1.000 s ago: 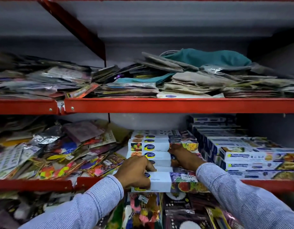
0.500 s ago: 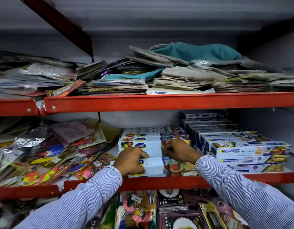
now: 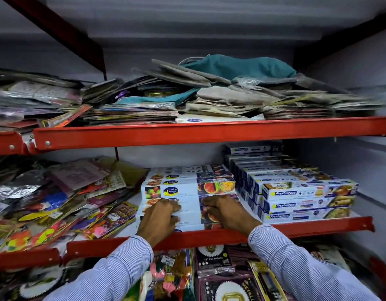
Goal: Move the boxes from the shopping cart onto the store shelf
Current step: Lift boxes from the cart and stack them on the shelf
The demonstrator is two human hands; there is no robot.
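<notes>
Long white cling-film boxes [image 3: 188, 189] with fruit pictures lie stacked in the middle of the red-edged middle shelf [image 3: 318, 227]. My left hand [image 3: 158, 219] has its fingers curled on the left part of the front white box [image 3: 188, 216] of this stack. My right hand [image 3: 225, 211] lies over the right part of the same box, covering its fruit print. Both striped sleeves reach in over the shelf lip. The shopping cart is out of view.
Blue-and-white Freshwrapp boxes [image 3: 307, 193] are stacked right of the stack, nearly touching it. Loose colourful packets [image 3: 57, 203] pile up on the left. The upper shelf [image 3: 209, 134] holds flat bags and a teal cloth. Balloon packets [image 3: 212, 259] hang below.
The white box sat at the shelf's front lip between my hands; it has slid back against the stack, and both hands have moved deeper into the shelf with it.
</notes>
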